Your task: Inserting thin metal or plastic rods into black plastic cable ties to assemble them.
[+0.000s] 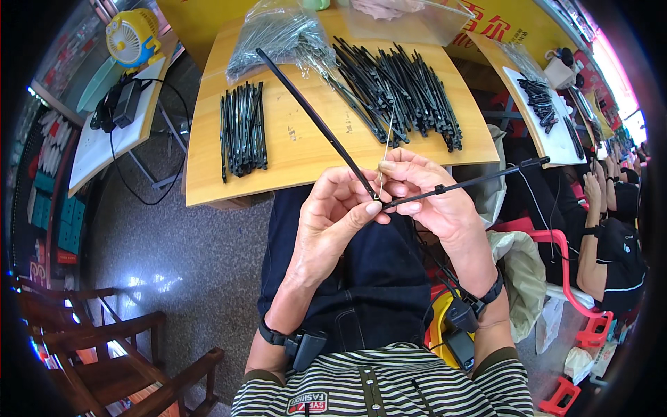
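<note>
In front of my lap, both hands meet at a slim black jointed rod (309, 108), its two arms spread in a V. My left hand (333, 208) pinches the joint between thumb and fingers; one arm rises from there to the upper left. My right hand (431, 198) is closed on a thin metal wire (390, 132), thumb and forefinger gripping it near its lower end at the joint. The other arm of the rod (479, 182) crosses my right fingers and points right. A neat row of black rods (243, 132) lies on the table's left.
The wooden table (299, 149) also bears a large heap of black rods (403, 90) and a plastic bag of thin wires (271, 42). A yellow fan (132, 38) stands on a side table at left. Wooden chairs (125, 340) are lower left; people sit along the right.
</note>
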The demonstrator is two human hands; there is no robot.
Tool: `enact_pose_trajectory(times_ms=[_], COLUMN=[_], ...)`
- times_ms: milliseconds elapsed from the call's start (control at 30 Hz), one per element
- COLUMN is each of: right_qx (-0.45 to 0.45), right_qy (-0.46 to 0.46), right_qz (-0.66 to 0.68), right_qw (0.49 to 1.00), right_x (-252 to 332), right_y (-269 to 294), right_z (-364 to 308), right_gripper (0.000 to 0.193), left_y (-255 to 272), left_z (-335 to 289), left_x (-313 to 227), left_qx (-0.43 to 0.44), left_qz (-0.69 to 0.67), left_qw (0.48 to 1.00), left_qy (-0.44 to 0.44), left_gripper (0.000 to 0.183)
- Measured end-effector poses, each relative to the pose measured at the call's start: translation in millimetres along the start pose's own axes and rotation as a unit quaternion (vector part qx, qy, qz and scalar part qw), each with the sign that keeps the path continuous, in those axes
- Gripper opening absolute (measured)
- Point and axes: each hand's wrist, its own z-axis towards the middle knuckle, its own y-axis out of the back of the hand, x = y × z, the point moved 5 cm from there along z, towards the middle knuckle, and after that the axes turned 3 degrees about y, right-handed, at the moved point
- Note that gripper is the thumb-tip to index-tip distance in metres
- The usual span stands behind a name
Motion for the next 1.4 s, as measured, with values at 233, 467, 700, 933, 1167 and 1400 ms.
enact_pose_trajectory(times_ms=[233,467,700,933,1167,1400], right_qx=[-0.030,-0.034,-0.007,-0.025,-0.025,-0.046], right_qy=[0.050,0.035,0.021,0.024,0.001,0.050], right_qz=[-0.055,-0.053,-0.060,-0.056,-0.030,-0.071], right_qw=[0.997,0.997,0.998,0.998,0.999,0.995], right_x=[7,12,7,6,1,8], right_y=[1,3,-4,-1,3,0], right_z=[-3,-2,-2,-1,2,2], right_gripper=[0.009,0.008,0.008,0.008,0.008,0.010], left_y=[3,3,3,2,3,4], left_z=[0,1,1,2,1,2], left_x=[-2,-4,-2,-2,-1,-4], left_qx=[0.000,-0.006,-0.003,-0.004,0.003,-0.017], left_qz=[-0.008,-0.005,0.006,0.023,0.043,0.054], left_qw=[1.000,0.999,0.999,1.000,0.999,0.998], left_qy=[0.022,0.042,0.039,0.018,0.021,0.013], left_gripper=[0.029,0.023,0.023,0.025,0.015,0.025])
